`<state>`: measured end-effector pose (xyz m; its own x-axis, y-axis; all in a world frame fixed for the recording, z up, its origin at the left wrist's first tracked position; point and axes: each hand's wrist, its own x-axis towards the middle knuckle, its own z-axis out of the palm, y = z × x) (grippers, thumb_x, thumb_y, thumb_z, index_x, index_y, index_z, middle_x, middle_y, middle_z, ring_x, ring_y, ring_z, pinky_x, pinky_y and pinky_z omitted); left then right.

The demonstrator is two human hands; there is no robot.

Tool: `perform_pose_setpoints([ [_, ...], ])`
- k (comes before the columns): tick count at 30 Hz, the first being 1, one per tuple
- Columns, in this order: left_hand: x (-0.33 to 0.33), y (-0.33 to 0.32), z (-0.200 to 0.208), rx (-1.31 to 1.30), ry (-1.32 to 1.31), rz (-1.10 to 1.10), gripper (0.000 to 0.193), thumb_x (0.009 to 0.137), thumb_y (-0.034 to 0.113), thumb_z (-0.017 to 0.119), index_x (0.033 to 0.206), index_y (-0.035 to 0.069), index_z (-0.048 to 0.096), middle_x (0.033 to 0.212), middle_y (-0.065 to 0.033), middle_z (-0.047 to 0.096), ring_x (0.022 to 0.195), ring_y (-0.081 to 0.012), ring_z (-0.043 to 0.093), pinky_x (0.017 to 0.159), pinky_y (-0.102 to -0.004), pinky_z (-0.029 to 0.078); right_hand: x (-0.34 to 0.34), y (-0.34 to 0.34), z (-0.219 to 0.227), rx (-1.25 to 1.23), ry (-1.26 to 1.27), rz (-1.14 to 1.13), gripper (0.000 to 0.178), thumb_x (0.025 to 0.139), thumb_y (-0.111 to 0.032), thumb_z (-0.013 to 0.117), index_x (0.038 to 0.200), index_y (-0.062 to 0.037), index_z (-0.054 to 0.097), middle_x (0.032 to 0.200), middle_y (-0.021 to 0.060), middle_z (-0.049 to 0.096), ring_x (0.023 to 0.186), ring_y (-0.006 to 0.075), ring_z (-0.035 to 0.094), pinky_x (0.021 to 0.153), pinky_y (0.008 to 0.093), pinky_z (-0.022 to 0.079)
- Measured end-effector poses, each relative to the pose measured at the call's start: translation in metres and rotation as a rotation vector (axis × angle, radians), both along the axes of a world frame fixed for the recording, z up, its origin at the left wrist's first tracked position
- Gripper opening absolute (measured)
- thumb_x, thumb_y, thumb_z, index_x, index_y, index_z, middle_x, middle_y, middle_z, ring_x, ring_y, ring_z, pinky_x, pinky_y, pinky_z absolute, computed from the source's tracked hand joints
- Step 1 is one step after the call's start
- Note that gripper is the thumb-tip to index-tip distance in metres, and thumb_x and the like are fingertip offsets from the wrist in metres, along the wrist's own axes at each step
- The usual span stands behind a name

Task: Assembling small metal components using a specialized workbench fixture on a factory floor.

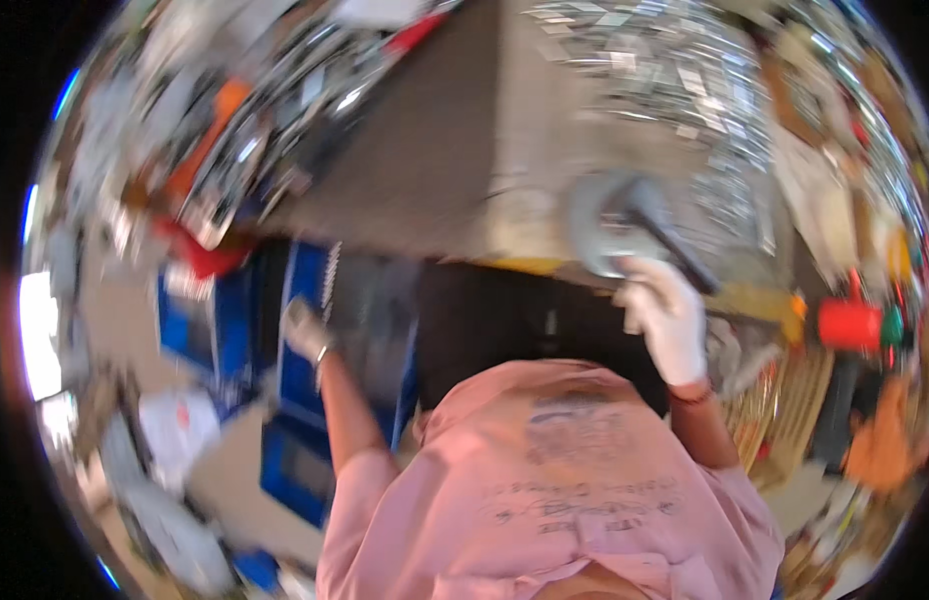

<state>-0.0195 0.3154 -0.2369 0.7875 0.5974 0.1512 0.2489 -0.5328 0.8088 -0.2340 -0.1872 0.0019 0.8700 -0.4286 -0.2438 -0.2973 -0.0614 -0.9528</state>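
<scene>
My right hand (667, 318), in a white glove, is at the front edge of the workbench (415, 170). Its fingers point left and look spread, with nothing visible between them. Just beyond them lies a round grey metal disc (595, 225), and a dark-handled tool like a hammer (675, 245) rests across it, close to my fingertips. My left hand (305, 330), in a pale glove, is low on the left at the rim of a blue crate (297, 385). Motion blur hides whether its fingers grip that rim.
Many small shiny metal pieces (675, 70) cover the back right of the bench. Metal strips (315, 90) are piled at the back left. Another blue crate (190, 320) stands on the floor at left. A red cylindrical object (850, 324) is at the right.
</scene>
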Motion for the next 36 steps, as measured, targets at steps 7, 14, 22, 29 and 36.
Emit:
perform_pose_setpoints([
  [7, 0.031, -0.126, 0.170, -0.053, -0.284, -0.258, 0.030, 0.109, 0.018, 0.056, 0.128, -0.002, 0.068, 0.101, -0.0108, 0.072, 0.077, -0.0176, 0.063, 0.065, -0.0290, 0.053, -0.013, -0.012, 0.001, -0.006, -0.108, 0.027, 0.022, 0.098, -0.013, 0.067, 0.118, -0.0062, 0.072, 0.092, 0.0085, 0.075, 0.075, 0.0132, 0.068, 0.070, 0.0305, 0.055],
  [14, 0.025, -0.264, 0.219, 0.190, -0.427, -0.892, 0.047, 0.099, 0.005, 0.066, 0.145, -0.002, 0.057, 0.130, -0.0175, 0.069, 0.113, -0.0289, 0.068, 0.097, -0.0398, 0.054, -0.024, -0.077, 0.021, -0.713, -0.253, -0.250, 0.010, 0.089, -0.012, 0.075, 0.098, -0.0062, 0.073, 0.092, 0.0110, 0.070, 0.085, 0.0283, 0.070, 0.076, 0.0364, 0.055],
  [22, 0.016, -0.328, 0.212, 0.589, -0.332, -0.938, 0.064, 0.087, 0.012, 0.079, 0.146, 0.002, 0.056, 0.142, -0.0243, 0.059, 0.133, -0.0414, 0.055, 0.114, -0.0494, 0.042, -0.024, -0.215, 0.000, -0.960, 0.477, -0.428, 0.031, 0.092, -0.035, 0.072, 0.114, -0.0133, 0.072, 0.111, 0.0130, 0.071, 0.102, 0.0332, 0.071, 0.090, 0.0448, 0.056],
  [29, 0.022, -0.322, 0.208, 0.541, -0.279, -0.982, 0.062, 0.086, 0.013, 0.081, 0.143, 0.002, 0.059, 0.137, -0.0253, 0.061, 0.130, -0.0420, 0.056, 0.112, -0.0491, 0.044, 0.010, -0.267, -0.009, -1.101, 0.229, -0.383, 0.033, 0.087, -0.025, 0.065, 0.117, -0.0121, 0.069, 0.114, 0.0202, 0.073, 0.108, 0.0413, 0.068, 0.094, 0.0507, 0.054],
  [36, 0.020, -0.327, 0.216, 0.569, -0.288, -1.002, 0.066, 0.081, 0.013, 0.083, 0.141, 0.001, 0.059, 0.134, -0.0222, 0.064, 0.128, -0.0403, 0.058, 0.111, -0.0482, 0.046, -0.025, -0.250, 0.003, -1.017, 0.479, -0.153, 0.026, 0.092, -0.020, 0.064, 0.117, -0.0121, 0.069, 0.109, 0.0187, 0.073, 0.107, 0.0390, 0.069, 0.093, 0.0468, 0.055],
])
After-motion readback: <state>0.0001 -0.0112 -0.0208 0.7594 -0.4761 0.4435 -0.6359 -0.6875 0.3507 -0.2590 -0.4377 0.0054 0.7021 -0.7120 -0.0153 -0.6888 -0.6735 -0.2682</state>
